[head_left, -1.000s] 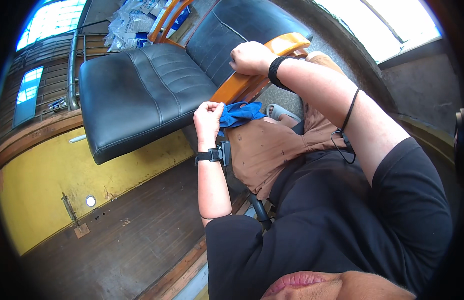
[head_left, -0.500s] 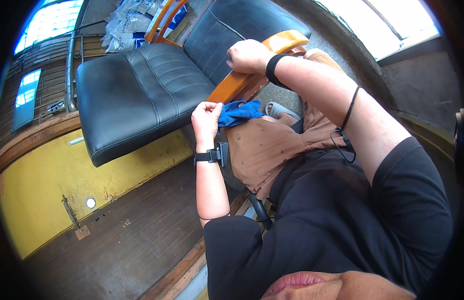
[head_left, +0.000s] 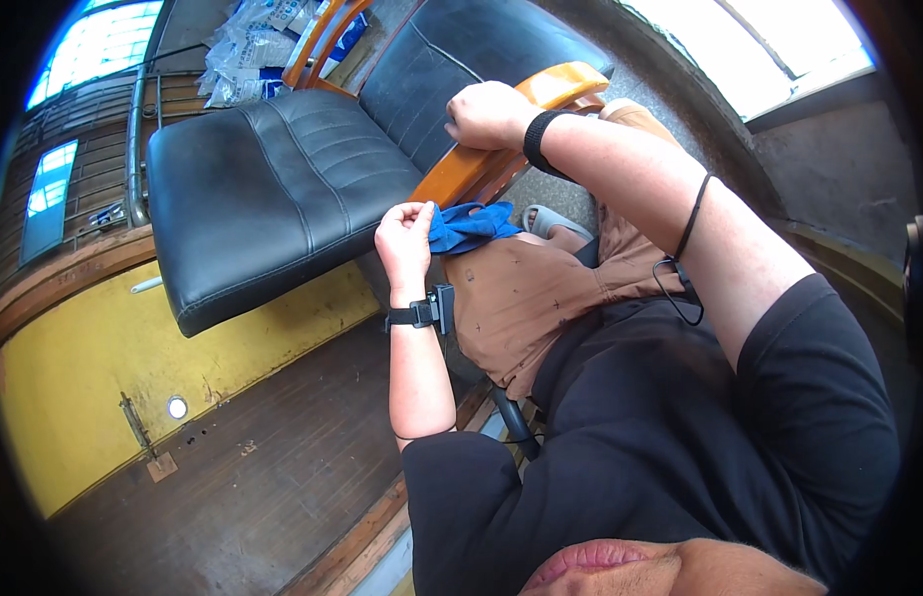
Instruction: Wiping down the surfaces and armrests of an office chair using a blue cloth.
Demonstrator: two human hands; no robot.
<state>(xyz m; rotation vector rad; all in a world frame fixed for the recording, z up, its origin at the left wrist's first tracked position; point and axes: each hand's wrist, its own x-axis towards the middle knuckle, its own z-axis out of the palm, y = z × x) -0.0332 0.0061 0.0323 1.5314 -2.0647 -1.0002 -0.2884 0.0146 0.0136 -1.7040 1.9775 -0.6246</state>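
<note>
A black padded chair with an orange-brown wooden armrest is in front of me. Below the near end of that armrest, my left hand pinches the edge of a crumpled blue cloth. The cloth lies against my thigh, beside the seat's edge. My right hand is curled into a fist over the middle of the armrest, knuckles up. Its fingertips are turned away, so whatever may be inside it is hidden.
Clear plastic bags are piled behind the chair at the far left. A yellow panel with a metal bolt borders a dark wooden surface. A grey slipper shows past my leg. A metal pipe stands left of the seat.
Both hands keep almost the same place and grip. The whole view has shifted very slightly, and the blue cloth remains pinched in my left hand.
</note>
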